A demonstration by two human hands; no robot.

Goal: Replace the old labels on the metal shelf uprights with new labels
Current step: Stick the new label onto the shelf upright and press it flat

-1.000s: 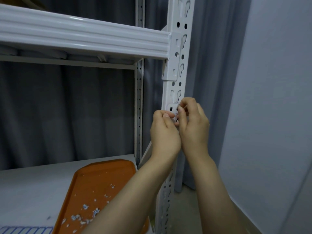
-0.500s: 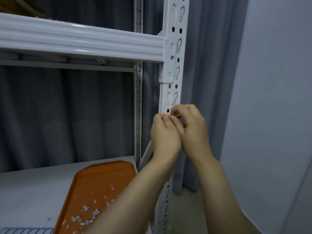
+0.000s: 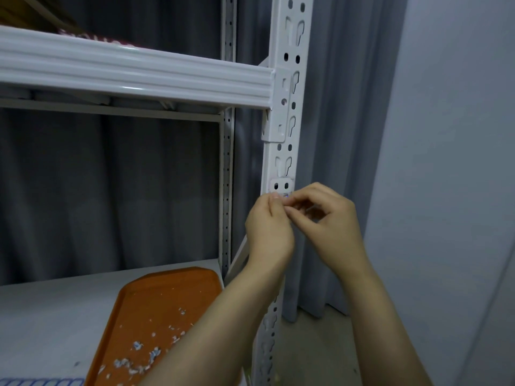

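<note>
My left hand (image 3: 269,232) and right hand (image 3: 331,227) met fingertip to fingertip against the upright (image 3: 291,107), thumbs and forefingers curled and pinching the lower edge of the label (image 3: 281,186). A sliver of bluish print showed between the fingertips; how much of the label was lifted I could not tell. The label sat on the upright's front face, just below the bracket of the beam (image 3: 139,76), with two holes showing through it. Below and left of my forearms, an orange tray (image 3: 167,296) lay on the lower shelf (image 3: 41,316), with paper scraps (image 3: 139,358) scattered in it. A grey curtain (image 3: 111,190) hung behind, with a wall (image 3: 459,162) to the right.
</note>
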